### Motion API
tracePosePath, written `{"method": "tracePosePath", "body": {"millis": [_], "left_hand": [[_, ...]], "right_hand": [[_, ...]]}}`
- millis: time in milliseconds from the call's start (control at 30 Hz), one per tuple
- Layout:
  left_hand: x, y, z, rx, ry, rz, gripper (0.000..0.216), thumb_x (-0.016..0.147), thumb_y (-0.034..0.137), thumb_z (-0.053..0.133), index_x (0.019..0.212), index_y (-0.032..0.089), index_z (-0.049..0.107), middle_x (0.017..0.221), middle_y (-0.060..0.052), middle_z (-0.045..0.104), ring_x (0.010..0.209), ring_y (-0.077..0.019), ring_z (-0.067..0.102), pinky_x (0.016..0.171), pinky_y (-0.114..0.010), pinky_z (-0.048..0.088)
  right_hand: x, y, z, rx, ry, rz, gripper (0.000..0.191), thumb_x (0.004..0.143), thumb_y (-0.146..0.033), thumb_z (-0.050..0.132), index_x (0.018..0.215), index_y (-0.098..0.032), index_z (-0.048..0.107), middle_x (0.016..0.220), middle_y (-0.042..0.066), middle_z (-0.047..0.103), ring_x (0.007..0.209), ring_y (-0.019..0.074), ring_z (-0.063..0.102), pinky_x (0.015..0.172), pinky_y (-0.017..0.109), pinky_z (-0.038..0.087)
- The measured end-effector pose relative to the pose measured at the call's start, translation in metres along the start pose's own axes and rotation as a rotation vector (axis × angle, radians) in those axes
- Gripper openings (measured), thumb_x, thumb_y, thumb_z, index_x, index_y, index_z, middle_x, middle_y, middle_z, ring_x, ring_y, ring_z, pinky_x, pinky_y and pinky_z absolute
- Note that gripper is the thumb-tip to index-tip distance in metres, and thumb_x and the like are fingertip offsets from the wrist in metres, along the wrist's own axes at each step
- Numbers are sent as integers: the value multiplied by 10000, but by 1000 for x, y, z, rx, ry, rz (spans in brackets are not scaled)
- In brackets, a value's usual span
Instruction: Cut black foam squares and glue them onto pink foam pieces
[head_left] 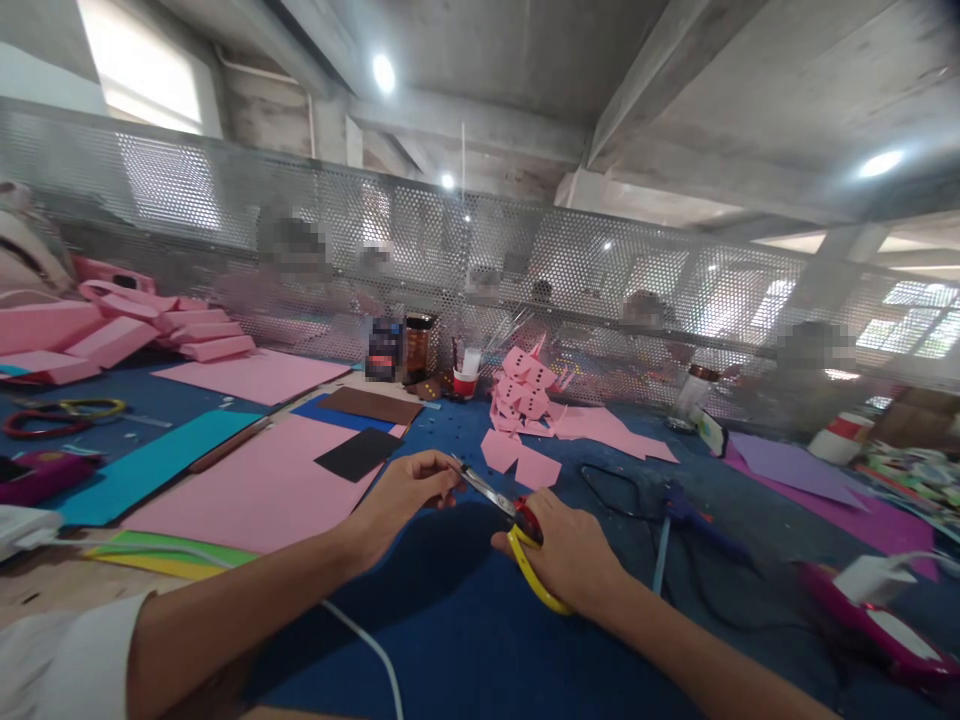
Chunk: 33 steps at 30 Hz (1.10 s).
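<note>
My right hand (576, 548) grips a pair of scissors (489, 492) with yellow and red handles, its blades pointing up and left. At the blade tips, the fingers of my left hand (416, 485) are pinched together. Whatever lies between them is too small and dark to make out. Just beyond the scissors are pink paper pieces (538, 468) and a folded pink paper model (525, 385) with rows of small dark dots. A black sheet (358, 455) lies beyond and left of my left hand, on a large pink sheet (255, 485).
Blue-green card (161, 465), red-handled scissors (37, 420) and pink folded pieces (124, 335) lie at left. A blue glue gun (701, 525) with its cord, purple sheets (795, 470) and a magenta device (881, 625) are at right. A perforated metal screen (442, 260) stands behind.
</note>
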<state>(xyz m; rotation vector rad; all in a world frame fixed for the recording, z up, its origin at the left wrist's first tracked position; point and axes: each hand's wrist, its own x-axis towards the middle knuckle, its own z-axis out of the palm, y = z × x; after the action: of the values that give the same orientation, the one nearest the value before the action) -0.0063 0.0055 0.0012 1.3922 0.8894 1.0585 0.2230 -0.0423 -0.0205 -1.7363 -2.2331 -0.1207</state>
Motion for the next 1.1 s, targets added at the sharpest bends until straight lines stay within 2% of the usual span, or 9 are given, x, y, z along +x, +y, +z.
{"method": "tracePosePath", "body": {"millis": [400, 700, 1100], "left_hand": [[1, -3, -1, 22, -19, 14, 162, 784, 303, 659, 841, 151, 663, 796, -23, 646, 677, -134, 553, 660, -256, 422], [0, -3, -1, 28, -13, -4, 159, 779, 298, 649, 836, 152, 675, 790, -20, 639, 681, -137, 553, 663, -256, 428], [0, -2, -1, 18, -24, 3, 168, 766, 317, 651, 817, 157, 661, 804, -28, 648, 682, -145, 557, 662, -259, 431]], "right_hand": [[0, -6, -10, 18, -41, 58, 442, 832, -653, 568, 785, -214, 544, 698, 4, 639, 639, 200, 619, 536, 280, 193], [0, -3, -4, -29, 19, 32, 444, 842, -655, 556, 804, -213, 551, 675, 1, 637, 632, 203, 628, 531, 288, 172], [1, -5, -7, -49, -52, 48, 464, 856, -669, 521, 789, -211, 548, 707, 0, 646, 659, 202, 642, 539, 295, 209]]}}
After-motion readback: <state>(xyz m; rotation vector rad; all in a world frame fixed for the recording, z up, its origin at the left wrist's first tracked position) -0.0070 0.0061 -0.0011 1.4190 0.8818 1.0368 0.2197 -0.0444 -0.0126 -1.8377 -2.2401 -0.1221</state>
